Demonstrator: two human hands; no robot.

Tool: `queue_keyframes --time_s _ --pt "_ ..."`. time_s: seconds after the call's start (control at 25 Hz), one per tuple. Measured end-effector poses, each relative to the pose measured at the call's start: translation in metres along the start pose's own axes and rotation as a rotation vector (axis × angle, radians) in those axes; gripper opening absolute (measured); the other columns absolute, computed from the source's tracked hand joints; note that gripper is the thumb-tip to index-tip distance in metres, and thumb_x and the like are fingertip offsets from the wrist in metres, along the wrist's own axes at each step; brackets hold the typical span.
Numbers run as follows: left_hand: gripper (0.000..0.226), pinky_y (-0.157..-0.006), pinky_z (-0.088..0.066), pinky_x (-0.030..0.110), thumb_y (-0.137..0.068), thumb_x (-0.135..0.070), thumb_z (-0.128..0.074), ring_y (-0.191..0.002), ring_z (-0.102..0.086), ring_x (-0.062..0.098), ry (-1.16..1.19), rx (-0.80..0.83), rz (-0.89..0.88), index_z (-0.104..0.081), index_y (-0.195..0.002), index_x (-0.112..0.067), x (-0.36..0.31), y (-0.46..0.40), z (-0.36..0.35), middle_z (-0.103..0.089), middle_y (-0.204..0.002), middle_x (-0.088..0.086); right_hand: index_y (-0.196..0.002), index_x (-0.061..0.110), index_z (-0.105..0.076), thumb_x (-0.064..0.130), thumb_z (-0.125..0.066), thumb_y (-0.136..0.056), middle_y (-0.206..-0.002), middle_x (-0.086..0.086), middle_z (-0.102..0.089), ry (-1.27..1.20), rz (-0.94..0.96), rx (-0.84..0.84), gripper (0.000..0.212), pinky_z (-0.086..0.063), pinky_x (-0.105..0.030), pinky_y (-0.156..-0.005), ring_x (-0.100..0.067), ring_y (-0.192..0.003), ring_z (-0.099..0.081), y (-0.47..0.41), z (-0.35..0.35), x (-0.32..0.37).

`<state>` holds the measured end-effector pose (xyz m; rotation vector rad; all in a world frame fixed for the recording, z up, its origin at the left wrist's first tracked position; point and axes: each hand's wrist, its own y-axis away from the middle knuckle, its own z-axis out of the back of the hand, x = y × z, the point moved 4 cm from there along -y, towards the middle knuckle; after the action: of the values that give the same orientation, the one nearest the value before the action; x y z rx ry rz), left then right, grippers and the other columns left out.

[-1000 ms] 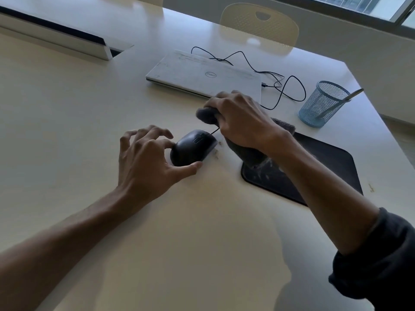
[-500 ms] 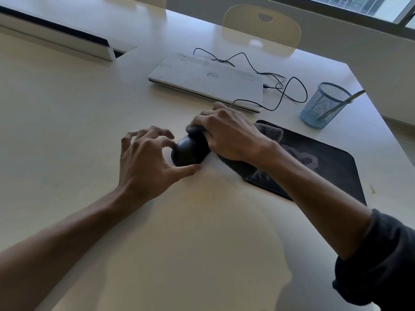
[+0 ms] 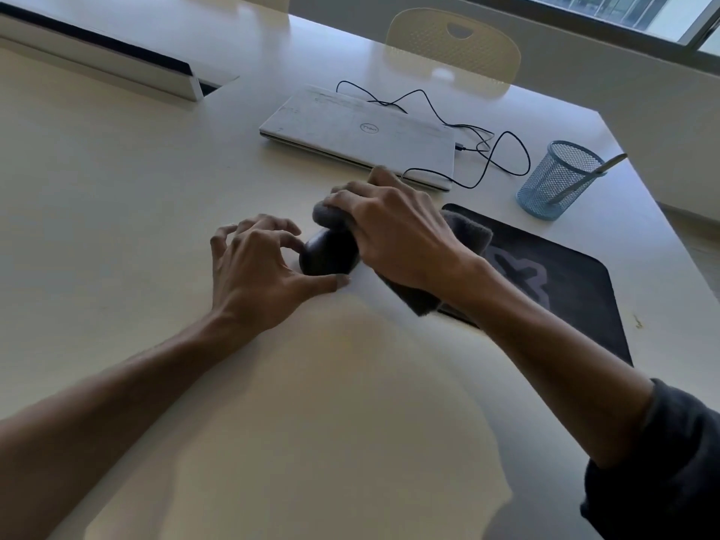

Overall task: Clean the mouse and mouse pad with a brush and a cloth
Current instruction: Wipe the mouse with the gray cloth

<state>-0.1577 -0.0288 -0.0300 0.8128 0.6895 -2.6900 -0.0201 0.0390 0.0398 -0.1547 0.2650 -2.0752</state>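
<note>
Cloth [image 3: 463, 235], gripped by right hand [image 3: 393, 231], now covers mouse [image 3: 327, 253]; left hand [image 3: 257, 270] steadies it.

Laptop [image 3: 362, 138], cable [image 3: 487, 150], mesh cup [image 3: 557, 181] crowd far side; near table [image 3: 117, 228] open.

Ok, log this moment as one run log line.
step: wiping mouse | right hand: presses cloth on it | left hand: steadies mouse on desk | mouse pad: cloth partly overlaps
</note>
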Motion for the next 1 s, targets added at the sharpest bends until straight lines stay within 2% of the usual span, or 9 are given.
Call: queue_keyframes --time_s 0.12,0.2,0.36,0.48,0.56,0.68,0.84,0.92,1.0 --pt "0.071 -0.101 -0.024 0.039 -0.052 -0.081 -0.061 -0.113 -0.05 0.012 -0.033 -0.001 -0.022 -0.076 -0.093 -0.025 -0.004 0.001 0.0 -0.064 -0.116 -0.008 -0.132 0.023 -0.06 0.021 -0.049 -0.099 -0.125 0.009 -0.065 0.138 0.051 0.02 0.035 -0.038 -0.025 -0.071 -0.019 -0.111 -0.047 0.004 -0.015 0.007" --pt "0.072 -0.101 -0.024 0.04 -0.052 -0.08 -0.056 -0.113 -0.05 0.014 -0.029 -0.003 -0.029 -0.076 -0.095 -0.026 -0.005 0.001 0.002 -0.063 -0.115 -0.008 -0.129 0.018 -0.065 0.014 -0.057 -0.093 -0.126 0.006 -0.068 0.13 0.123 -0.007 0.037 -0.031 -0.025 -0.066 -0.022 -0.107 -0.052 0.013 -0.016 0.017" --pt "0.068 -0.105 -0.023 0.043 -0.056 -0.072 -0.062 -0.118 -0.049 0.016 -0.074 0.009 -0.069 -0.075 -0.096 -0.019 -0.006 0.003 0.002 -0.063 -0.119 -0.003 -0.123 0.017 -0.069 0.006 -0.058 -0.092 -0.126 0.005 -0.069 0.026 0.29 0.031 0.034 -0.04 -0.026 -0.063 -0.022 -0.098 -0.053 0.032 -0.012 0.024" --pt "0.063 -0.106 -0.02 0.045 -0.058 -0.071 -0.069 -0.121 -0.047 0.017 -0.128 0.008 -0.101 -0.075 -0.093 -0.02 -0.008 0.004 0.002 -0.063 -0.12 -0.002 -0.122 0.017 -0.068 0.011 -0.059 -0.093 -0.119 0.003 -0.071 0.037 0.229 0.002 0.031 -0.047 -0.03 -0.061 -0.021 -0.1 -0.054 0.024 -0.003 0.011" --pt "0.06 -0.107 -0.019 0.045 -0.061 -0.07 -0.071 -0.121 -0.047 0.018 -0.163 -0.001 -0.131 -0.075 -0.094 -0.02 -0.011 0.004 0.001 -0.064 -0.118 -0.001 -0.126 0.019 -0.066 0.016 -0.058 -0.095 -0.121 0.005 -0.069 0.1 0.175 -0.03 0.032 -0.043 -0.029 -0.066 -0.021 -0.106 -0.053 0.014 -0.002 0.009" --pt "0.063 -0.107 -0.019 0.046 -0.059 -0.07 -0.064 -0.119 -0.049 0.017 -0.184 -0.001 -0.134 -0.074 -0.094 -0.019 -0.012 0.005 0.002 -0.065 -0.114 -0.001 -0.125 0.024 -0.066 0.019 -0.051 -0.096 -0.124 0.011 -0.067 0.189 0.251 -0.007 0.033 -0.032 -0.023 -0.071 -0.018 -0.11 -0.051 0.014 -0.016 0.022" --pt "0.067 -0.107 -0.019 0.045 -0.058 -0.075 -0.05 -0.12 -0.049 0.015 -0.161 0.015 -0.107 -0.075 -0.089 -0.02 -0.011 0.004 0.001 -0.065 -0.113 -0.005 -0.108 0.022 -0.077 0.007 -0.065 -0.085 -0.119 0.008 -0.072 0.108 0.358 -0.086 0.03 -0.041 -0.026 -0.071 -0.023 -0.096 -0.059 0.03 -0.008 0.026" --pt "0.071 -0.107 -0.018 0.044 -0.057 -0.076 -0.046 -0.12 -0.049 0.014 -0.149 0.011 -0.116 -0.075 -0.089 -0.02 -0.011 0.005 0.001 -0.066 -0.111 -0.006 -0.11 0.019 -0.077 0.007 -0.068 -0.084 -0.121 0.004 -0.071 0.096 0.367 -0.09 0.03 -0.047 -0.029 -0.069 -0.025 -0.096 -0.061 0.04 -0.01 0.027" --pt "0.073 -0.107 -0.017 0.043 -0.057 -0.08 -0.048 -0.119 -0.049 0.013 -0.137 0.0 -0.128 -0.076 -0.09 -0.021 -0.01 0.005 0.001 -0.066 -0.109 -0.006 -0.115 0.017 -0.075 0.011 -0.07 -0.086 -0.123 0.0 -0.07 0.089 0.283 -0.084 0.031 -0.051 -0.032 -0.066 -0.027 -0.099 -0.062 0.049 -0.014 0.025"
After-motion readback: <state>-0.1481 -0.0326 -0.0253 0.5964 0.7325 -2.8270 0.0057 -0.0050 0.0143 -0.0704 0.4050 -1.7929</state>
